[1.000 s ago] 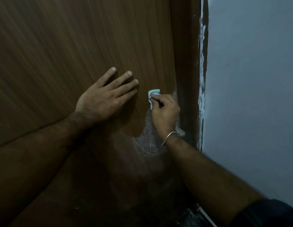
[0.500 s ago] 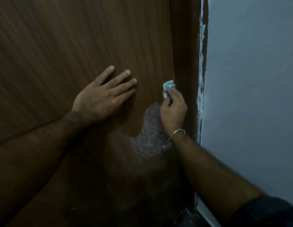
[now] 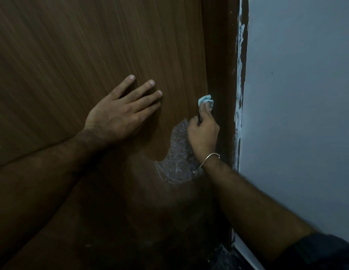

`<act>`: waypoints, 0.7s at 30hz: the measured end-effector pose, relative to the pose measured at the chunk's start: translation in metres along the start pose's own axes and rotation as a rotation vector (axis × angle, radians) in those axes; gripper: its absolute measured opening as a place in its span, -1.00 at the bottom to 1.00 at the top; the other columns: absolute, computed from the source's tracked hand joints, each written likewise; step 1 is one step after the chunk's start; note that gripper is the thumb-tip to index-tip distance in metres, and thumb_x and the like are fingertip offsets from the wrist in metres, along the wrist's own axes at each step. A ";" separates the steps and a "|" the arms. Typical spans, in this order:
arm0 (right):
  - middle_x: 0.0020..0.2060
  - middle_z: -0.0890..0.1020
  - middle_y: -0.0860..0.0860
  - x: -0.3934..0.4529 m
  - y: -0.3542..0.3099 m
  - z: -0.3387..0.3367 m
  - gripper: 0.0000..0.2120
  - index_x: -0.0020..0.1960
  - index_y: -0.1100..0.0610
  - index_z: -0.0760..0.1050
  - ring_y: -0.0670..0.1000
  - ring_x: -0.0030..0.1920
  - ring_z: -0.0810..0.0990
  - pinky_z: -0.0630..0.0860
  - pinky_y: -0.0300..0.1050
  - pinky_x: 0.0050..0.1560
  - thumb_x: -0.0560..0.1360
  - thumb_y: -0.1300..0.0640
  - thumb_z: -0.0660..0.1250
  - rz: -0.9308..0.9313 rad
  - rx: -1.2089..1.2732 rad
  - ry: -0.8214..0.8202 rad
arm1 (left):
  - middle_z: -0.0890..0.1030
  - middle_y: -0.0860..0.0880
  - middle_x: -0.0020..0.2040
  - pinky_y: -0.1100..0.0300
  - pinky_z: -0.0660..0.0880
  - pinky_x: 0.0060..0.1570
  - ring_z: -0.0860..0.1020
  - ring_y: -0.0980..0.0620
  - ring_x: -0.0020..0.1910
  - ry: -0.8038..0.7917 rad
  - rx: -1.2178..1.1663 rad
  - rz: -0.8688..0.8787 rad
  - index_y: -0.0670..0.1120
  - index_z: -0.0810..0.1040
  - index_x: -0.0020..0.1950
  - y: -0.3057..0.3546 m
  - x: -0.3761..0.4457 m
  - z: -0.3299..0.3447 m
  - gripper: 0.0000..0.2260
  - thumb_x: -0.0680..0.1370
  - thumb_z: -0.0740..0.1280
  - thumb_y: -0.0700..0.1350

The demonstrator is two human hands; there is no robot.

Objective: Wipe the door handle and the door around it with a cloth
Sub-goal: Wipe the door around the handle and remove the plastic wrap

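Pinching the cloth (image 3: 204,98) at the door (image 3: 91,55) edge, your right hand (image 3: 203,133) hides the handle beneath — left hand (image 3: 119,115) splayed flat alongside.

At the right side stands a pale grey-blue wall (image 3: 298,114), plain and smooth, with one small dark speck in its upper part. Along its left edge runs a dark brown door frame (image 3: 220,65), vertical, from the top of the view down toward the bottom. Where the frame meets the wall there is an uneven strip of white paint smears (image 3: 240,55), rough and broken in places. A patch of crinkled transparent plastic wrap (image 3: 175,164) lies just left of the frame, shining a little in the dim light. At the bottom right corner, a white strip (image 3: 245,252) runs diagonally below the wall; what it is, I cannot tell.
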State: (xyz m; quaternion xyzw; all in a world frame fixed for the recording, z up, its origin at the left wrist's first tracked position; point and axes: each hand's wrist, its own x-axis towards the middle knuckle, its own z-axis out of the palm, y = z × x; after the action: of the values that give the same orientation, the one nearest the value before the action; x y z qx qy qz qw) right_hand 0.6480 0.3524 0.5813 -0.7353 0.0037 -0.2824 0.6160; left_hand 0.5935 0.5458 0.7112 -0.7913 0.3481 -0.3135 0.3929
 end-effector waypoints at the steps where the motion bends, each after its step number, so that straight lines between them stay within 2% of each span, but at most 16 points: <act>1: 0.51 0.29 0.07 -0.001 0.001 -0.001 -0.50 0.51 0.18 0.23 0.00 0.50 0.24 0.13 -0.37 0.35 0.59 0.26 0.20 -0.005 0.005 -0.008 | 0.24 -0.16 0.54 -0.25 -0.07 0.49 0.09 -0.20 0.55 -0.001 0.003 0.001 -0.14 0.32 0.49 0.000 0.000 0.000 -0.53 0.59 0.18 -0.06; 5: 0.48 0.33 0.08 -0.010 0.009 -0.003 -0.50 0.51 0.19 0.23 0.02 0.49 0.29 0.12 -0.41 0.33 0.59 0.30 0.21 0.071 0.015 0.000 | 0.24 -0.13 0.55 -0.24 -0.03 0.49 0.10 -0.18 0.55 -0.005 0.060 -0.007 -0.12 0.32 0.50 0.001 0.000 -0.002 -0.48 0.56 0.29 -0.05; 9: 0.48 0.34 0.08 -0.007 0.009 -0.001 -0.51 0.50 0.19 0.26 0.01 0.49 0.29 0.09 -0.52 0.30 0.58 0.27 0.22 0.014 0.012 -0.011 | 0.24 -0.14 0.54 -0.25 -0.02 0.49 0.12 -0.19 0.55 0.003 0.050 0.001 -0.12 0.33 0.49 0.001 0.001 -0.005 -0.50 0.56 0.28 -0.05; 13: 0.42 0.43 0.13 -0.015 0.014 -0.001 -0.50 0.50 0.18 0.27 0.08 0.41 0.42 0.34 -0.15 0.42 0.57 0.30 0.22 0.100 0.008 0.014 | 0.22 -0.12 0.55 -0.24 -0.02 0.49 0.09 -0.18 0.55 -0.023 0.096 -0.004 -0.09 0.30 0.51 0.002 -0.001 -0.003 -0.49 0.58 0.27 -0.02; 17: 0.37 0.49 0.11 -0.021 0.007 0.000 -0.61 0.38 0.23 0.42 0.04 0.40 0.43 0.32 -0.22 0.39 0.56 0.33 0.24 -0.104 -0.002 0.036 | 0.22 -0.14 0.55 -0.24 -0.06 0.49 0.08 -0.19 0.55 -0.014 0.045 -0.005 -0.12 0.30 0.51 0.002 0.000 -0.003 -0.50 0.58 0.23 -0.04; 19: 0.31 0.55 0.13 -0.030 0.006 0.002 -0.65 0.31 0.24 0.51 0.04 0.35 0.48 0.37 -0.19 0.38 0.54 0.37 0.26 -0.244 -0.042 0.010 | 0.23 -0.14 0.55 -0.23 -0.06 0.50 0.08 -0.18 0.56 0.001 0.049 -0.016 -0.13 0.30 0.51 0.002 0.000 -0.002 -0.51 0.58 0.22 -0.05; 21: 0.26 0.57 0.14 -0.030 0.007 -0.001 -0.70 0.24 0.25 0.56 0.03 0.29 0.51 0.42 -0.17 0.35 0.53 0.37 0.28 -0.307 -0.084 -0.005 | 0.24 -0.14 0.55 -0.24 -0.06 0.49 0.09 -0.18 0.55 0.008 0.045 -0.020 -0.13 0.30 0.50 0.002 0.000 -0.001 -0.52 0.58 0.21 -0.06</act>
State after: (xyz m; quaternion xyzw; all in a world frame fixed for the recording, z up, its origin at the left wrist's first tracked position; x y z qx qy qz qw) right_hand 0.6247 0.3601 0.5631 -0.7532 -0.0984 -0.3708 0.5344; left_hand 0.5921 0.5450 0.7098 -0.7844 0.3348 -0.3281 0.4062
